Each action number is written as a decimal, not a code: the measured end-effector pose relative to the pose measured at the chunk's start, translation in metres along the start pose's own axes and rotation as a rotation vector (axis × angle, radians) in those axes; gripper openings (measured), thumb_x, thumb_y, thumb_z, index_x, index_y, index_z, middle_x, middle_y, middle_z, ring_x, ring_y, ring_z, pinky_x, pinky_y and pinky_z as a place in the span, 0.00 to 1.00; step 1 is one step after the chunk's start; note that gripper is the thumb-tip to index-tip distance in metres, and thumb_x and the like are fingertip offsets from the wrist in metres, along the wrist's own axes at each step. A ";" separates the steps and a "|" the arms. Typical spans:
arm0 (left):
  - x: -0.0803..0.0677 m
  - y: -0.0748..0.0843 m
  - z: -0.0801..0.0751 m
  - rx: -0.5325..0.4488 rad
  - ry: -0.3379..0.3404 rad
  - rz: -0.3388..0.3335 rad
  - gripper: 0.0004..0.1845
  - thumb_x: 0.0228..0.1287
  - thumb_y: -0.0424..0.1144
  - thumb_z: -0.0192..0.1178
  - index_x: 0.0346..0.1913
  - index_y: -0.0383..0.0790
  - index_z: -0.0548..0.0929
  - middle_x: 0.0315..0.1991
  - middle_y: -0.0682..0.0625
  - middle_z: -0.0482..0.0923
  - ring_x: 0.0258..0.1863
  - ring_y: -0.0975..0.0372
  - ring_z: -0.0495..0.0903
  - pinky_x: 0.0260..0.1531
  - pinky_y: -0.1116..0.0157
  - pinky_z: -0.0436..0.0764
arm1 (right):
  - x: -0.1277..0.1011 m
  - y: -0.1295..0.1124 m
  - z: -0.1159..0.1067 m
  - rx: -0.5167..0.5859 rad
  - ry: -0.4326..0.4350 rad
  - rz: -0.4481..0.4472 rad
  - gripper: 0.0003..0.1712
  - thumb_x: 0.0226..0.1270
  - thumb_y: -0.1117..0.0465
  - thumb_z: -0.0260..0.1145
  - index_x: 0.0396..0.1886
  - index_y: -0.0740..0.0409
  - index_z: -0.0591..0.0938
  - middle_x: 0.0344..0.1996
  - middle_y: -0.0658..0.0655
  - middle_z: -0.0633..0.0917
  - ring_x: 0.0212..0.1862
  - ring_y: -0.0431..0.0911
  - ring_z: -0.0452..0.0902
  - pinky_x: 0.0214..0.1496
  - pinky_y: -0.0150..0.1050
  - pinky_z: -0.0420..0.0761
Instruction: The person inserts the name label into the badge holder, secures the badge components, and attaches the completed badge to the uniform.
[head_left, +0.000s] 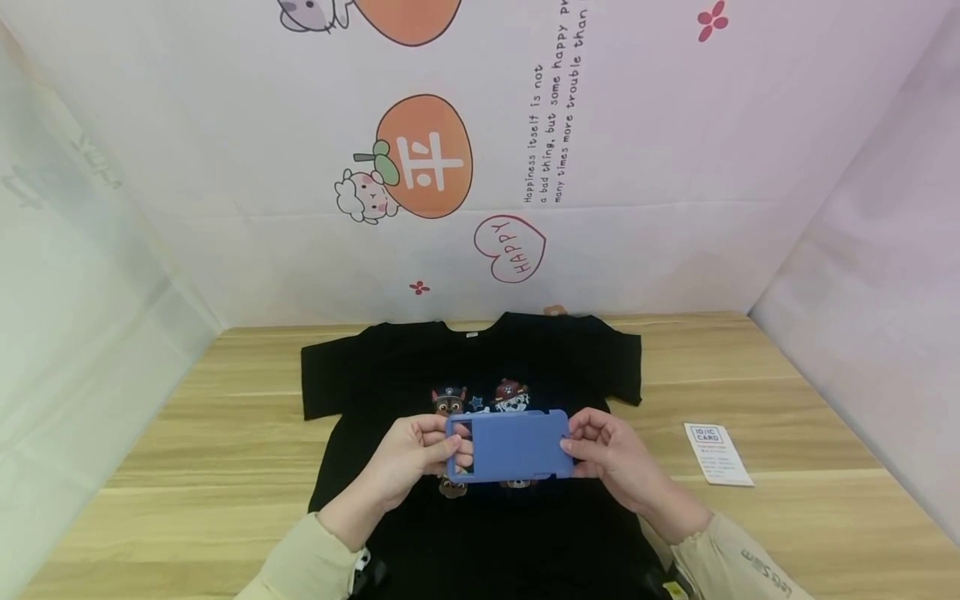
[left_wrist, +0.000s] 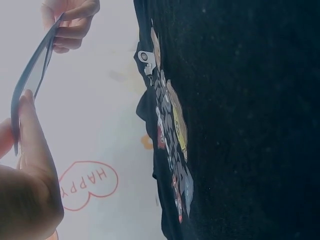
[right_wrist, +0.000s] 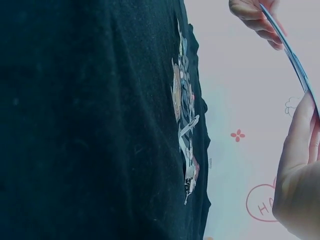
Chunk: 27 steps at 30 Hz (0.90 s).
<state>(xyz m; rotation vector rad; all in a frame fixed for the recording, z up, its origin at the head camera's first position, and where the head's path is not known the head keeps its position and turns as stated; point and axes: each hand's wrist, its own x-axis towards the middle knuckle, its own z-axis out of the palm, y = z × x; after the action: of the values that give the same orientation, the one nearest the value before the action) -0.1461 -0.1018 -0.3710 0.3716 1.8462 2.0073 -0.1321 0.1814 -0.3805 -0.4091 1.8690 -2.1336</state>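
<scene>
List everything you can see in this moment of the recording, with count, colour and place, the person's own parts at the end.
Case: one, blue, held between both hands above the shirt.
T-shirt: one, black with a colourful cartoon print, spread on the table.
Card: one, white with dark print reading "ID/IC CARD", on the table right of the shirt.
Table: one, light wood-grain, beneath shirt and card.
Backdrop: sheet count unclear, whitish with orange and red prints, behind the table.
Sleeves: two, beige, lower edge of the head view.
Left hand: one, bare, pinching the case's left end.
Right hand: one, bare, pinching its right end.
</scene>
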 end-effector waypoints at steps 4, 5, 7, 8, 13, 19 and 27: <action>0.000 0.000 0.001 0.001 -0.004 0.002 0.16 0.66 0.32 0.58 0.46 0.17 0.74 0.29 0.55 0.86 0.30 0.68 0.85 0.38 0.66 0.84 | -0.001 0.000 -0.001 -0.001 0.002 -0.004 0.09 0.67 0.68 0.58 0.33 0.48 0.75 0.27 0.45 0.75 0.30 0.36 0.75 0.32 0.30 0.82; 0.000 0.000 0.001 -0.001 -0.002 -0.001 0.16 0.66 0.32 0.58 0.46 0.18 0.74 0.29 0.54 0.86 0.30 0.68 0.85 0.38 0.66 0.84 | -0.001 0.001 -0.001 -0.001 0.002 -0.007 0.09 0.67 0.68 0.58 0.33 0.48 0.75 0.26 0.45 0.75 0.30 0.36 0.75 0.32 0.31 0.82; 0.000 0.000 0.002 -0.001 0.001 -0.006 0.15 0.66 0.32 0.57 0.46 0.18 0.75 0.29 0.54 0.86 0.30 0.67 0.85 0.38 0.65 0.84 | -0.001 0.001 -0.002 -0.001 0.002 -0.009 0.08 0.67 0.68 0.59 0.34 0.49 0.74 0.27 0.45 0.75 0.30 0.37 0.75 0.32 0.31 0.82; 0.000 0.000 0.002 0.000 0.002 -0.007 0.15 0.66 0.32 0.57 0.46 0.18 0.75 0.29 0.54 0.86 0.30 0.67 0.85 0.38 0.65 0.84 | -0.002 0.001 -0.002 -0.001 0.004 -0.009 0.08 0.67 0.68 0.59 0.34 0.50 0.74 0.27 0.45 0.75 0.30 0.37 0.75 0.32 0.31 0.82; 0.000 -0.002 0.002 0.002 -0.002 0.000 0.16 0.66 0.33 0.58 0.46 0.18 0.75 0.31 0.52 0.86 0.31 0.67 0.85 0.39 0.65 0.84 | -0.003 0.001 -0.002 -0.012 0.010 -0.005 0.07 0.67 0.67 0.59 0.34 0.50 0.74 0.27 0.45 0.75 0.31 0.37 0.75 0.32 0.32 0.82; 0.001 -0.003 0.002 0.000 -0.007 0.003 0.17 0.66 0.33 0.58 0.47 0.18 0.74 0.32 0.51 0.87 0.31 0.67 0.85 0.39 0.64 0.84 | -0.003 0.002 -0.004 -0.015 0.010 -0.006 0.07 0.67 0.68 0.59 0.34 0.49 0.74 0.27 0.45 0.76 0.31 0.37 0.76 0.32 0.31 0.82; 0.003 -0.005 0.002 -0.003 -0.011 0.002 0.17 0.66 0.34 0.58 0.47 0.19 0.74 0.33 0.49 0.87 0.32 0.66 0.86 0.40 0.64 0.84 | -0.004 0.004 -0.007 -0.021 0.014 -0.003 0.08 0.67 0.68 0.58 0.34 0.49 0.74 0.27 0.45 0.76 0.31 0.37 0.76 0.32 0.31 0.82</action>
<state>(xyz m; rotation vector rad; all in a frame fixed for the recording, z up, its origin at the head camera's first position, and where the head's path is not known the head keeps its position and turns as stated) -0.1474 -0.0982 -0.3756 0.3832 1.8367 2.0057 -0.1314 0.1886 -0.3853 -0.4028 1.9008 -2.1263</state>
